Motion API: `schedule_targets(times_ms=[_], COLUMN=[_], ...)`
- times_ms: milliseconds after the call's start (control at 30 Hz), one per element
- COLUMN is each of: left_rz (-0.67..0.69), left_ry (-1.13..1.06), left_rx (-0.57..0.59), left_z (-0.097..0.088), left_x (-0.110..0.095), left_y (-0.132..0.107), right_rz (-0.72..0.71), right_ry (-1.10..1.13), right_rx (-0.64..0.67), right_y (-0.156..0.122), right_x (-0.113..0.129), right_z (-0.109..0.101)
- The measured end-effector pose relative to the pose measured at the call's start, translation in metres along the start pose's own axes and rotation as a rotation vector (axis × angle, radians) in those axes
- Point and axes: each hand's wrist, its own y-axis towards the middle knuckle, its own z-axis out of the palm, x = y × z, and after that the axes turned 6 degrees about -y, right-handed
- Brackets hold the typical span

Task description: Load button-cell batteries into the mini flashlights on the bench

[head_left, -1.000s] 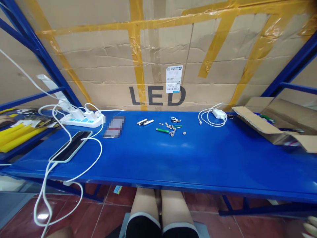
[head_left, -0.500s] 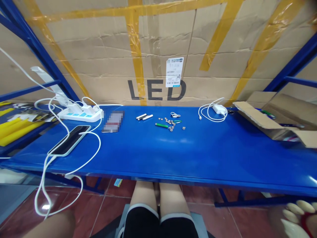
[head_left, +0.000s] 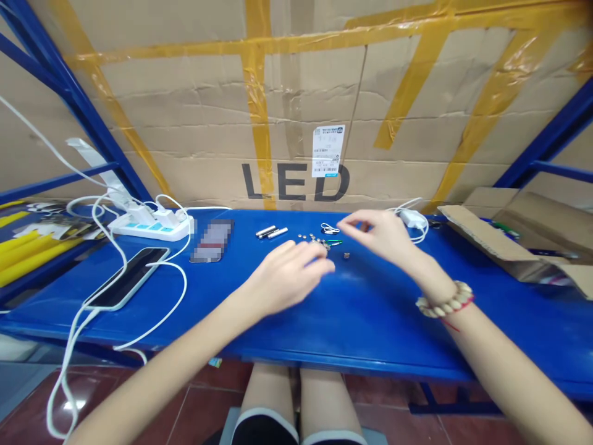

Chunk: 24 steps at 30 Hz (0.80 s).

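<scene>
Both my hands lie over a cluster of small silver button cells (head_left: 309, 236) at the back middle of the blue table (head_left: 361, 321). My left hand (head_left: 287, 275) is palm down, its curled fingers touching the near edge of the cluster and covering the green stick that lay there. My right hand (head_left: 377, 233), with a bead bracelet (head_left: 445, 304) on its wrist, hovers just right of the cluster, thumb and forefinger pinched close, other fingers spread. Whether either hand holds anything is hidden. One cell (head_left: 346, 254) lies apart below my right hand. Two silver cylinders (head_left: 271, 232) and a wire ring (head_left: 328, 228) lie nearby.
At the left are a white power strip (head_left: 152, 227) with plugs, a phone (head_left: 127, 276) on a white cable, and a blurred flat item (head_left: 213, 239). A white charger (head_left: 412, 217) sits behind my right hand. An open cardboard box (head_left: 486, 238) stands right. Taped cardboard marked LED (head_left: 296, 182) backs the table.
Both hands have come up from below the table edge and reached to the button cells. The green stick is now hidden under my left hand.
</scene>
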Motion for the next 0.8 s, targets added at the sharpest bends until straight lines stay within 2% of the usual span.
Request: schedule_targets(times_ms=[67, 133, 233, 300, 467, 567, 667, 800], left_rz=[0.038, 0.005, -0.108, -0.133, -0.155, -0.187, -0.216, -0.244], left_ry=[0.064, 0.109, 0.03, -0.012, -0.117, -0.207, -0.288, -0.398], left_rx=[0.053, 0.126, 0.196, 0.203, 0.179, 0.105, 0.012, -0.056], left_z=[0.005, 0.015, 0.033, 0.041, 0.043, 0.042, 0.045, 0.053], left_x=[0.018, 0.041, 0.07, 0.081, 0.086, 0.083, 0.081, 0.078], left_y=[0.014, 0.026, 0.036, 0.035, 0.025, 0.023, 0.023, 0.022], right_rz=[-0.067, -0.111, -0.073, -0.048, -0.015, 0.006, -0.048, -0.198], right_ry=[-0.138, -0.179, -0.23, -0.27, -0.324, -0.286, -0.265, -0.192], right_rx=[0.233, 0.355, 0.398, 0.393, 0.458, 0.525, 0.443, 0.314], right_y=[0.002, 0.0, -0.004, -0.004, -0.005, -0.008, -0.012, -0.02], right_x=[-0.012, -0.022, -0.032, -0.037, -0.047, -0.049, -0.041, -0.02], right_z=[0.014, 0.021, 0.02, 0.017, 0.015, 0.015, 0.019, 0.036])
